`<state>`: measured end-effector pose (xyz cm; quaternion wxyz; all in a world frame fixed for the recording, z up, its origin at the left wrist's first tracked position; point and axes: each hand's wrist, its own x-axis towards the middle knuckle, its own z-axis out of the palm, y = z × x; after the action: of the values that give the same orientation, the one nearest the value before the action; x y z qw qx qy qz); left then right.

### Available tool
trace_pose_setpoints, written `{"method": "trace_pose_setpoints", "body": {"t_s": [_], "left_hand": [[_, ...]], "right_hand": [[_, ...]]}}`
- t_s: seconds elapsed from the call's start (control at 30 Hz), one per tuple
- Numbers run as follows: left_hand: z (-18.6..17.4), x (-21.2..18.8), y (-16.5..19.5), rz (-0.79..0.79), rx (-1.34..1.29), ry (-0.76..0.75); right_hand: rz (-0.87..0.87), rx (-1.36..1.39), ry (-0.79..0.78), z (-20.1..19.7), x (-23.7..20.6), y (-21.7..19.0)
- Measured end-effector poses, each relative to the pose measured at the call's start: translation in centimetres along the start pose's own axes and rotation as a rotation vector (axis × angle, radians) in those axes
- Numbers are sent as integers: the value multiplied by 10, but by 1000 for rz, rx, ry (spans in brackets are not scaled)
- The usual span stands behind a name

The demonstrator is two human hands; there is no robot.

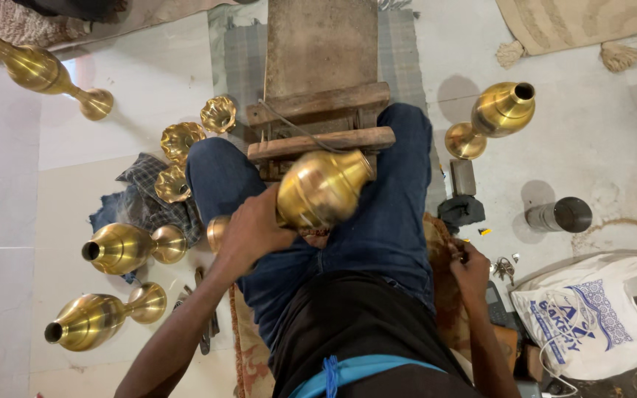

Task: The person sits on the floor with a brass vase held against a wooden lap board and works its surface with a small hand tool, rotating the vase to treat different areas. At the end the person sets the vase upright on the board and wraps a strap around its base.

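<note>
On a pale tiled floor (pixel 112 184) strewn with brass vases, the left hand (pixel 253 230) grips a brass pot (pixel 324 188) over the lap, while the right hand (pixel 470 267), curled low at the right, pinches something small.

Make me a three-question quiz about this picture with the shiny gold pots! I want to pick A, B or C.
1. Where is the brass pot that the left hand holds?
A. over the lap
B. on the rug
C. inside the white bag

2. What colour is the plastic bag?
A. red
B. white with blue print
C. black

3. How do the two brass vases by the left arm lie?
A. upright
B. stacked
C. on their sides

Answers: 1 A, it is above the blue trousers; 2 B, white with blue marks; 3 C, their mouths point sideways.
</note>
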<state>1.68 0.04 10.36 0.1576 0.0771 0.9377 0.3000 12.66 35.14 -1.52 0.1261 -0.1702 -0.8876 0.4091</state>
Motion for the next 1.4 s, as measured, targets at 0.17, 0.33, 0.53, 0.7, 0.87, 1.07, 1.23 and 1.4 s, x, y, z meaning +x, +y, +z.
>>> {"method": "trace_pose_setpoints", "body": {"t_s": [0.17,0.33,0.53,0.7,0.87,1.07,1.23,1.4], "left_hand": [[18,-20,-1,155,39,-106],[50,-30,-11,129,193,-401],[82,-4,-40,59,171,-610],[95,23,-55,-20,162,-733],[101,44,-73,-47,165,-831],[110,72,-98,-129,200,-1244],[104,31,-96,326,364,-354],[115,4,-84,372,538,39]], "right_hand": [[119,303,107,8,3,-8],[249,1064,-54,19,-23,-4],[319,1188,-170,62,-39,-12],[233,1342,-298,75,-17,-33],[230,1279,-511,86,-7,-33],[326,1240,-579,105,-6,-14],[448,1163,-429,113,-16,-8],[449,1106,-431,130,-6,-5]]}}
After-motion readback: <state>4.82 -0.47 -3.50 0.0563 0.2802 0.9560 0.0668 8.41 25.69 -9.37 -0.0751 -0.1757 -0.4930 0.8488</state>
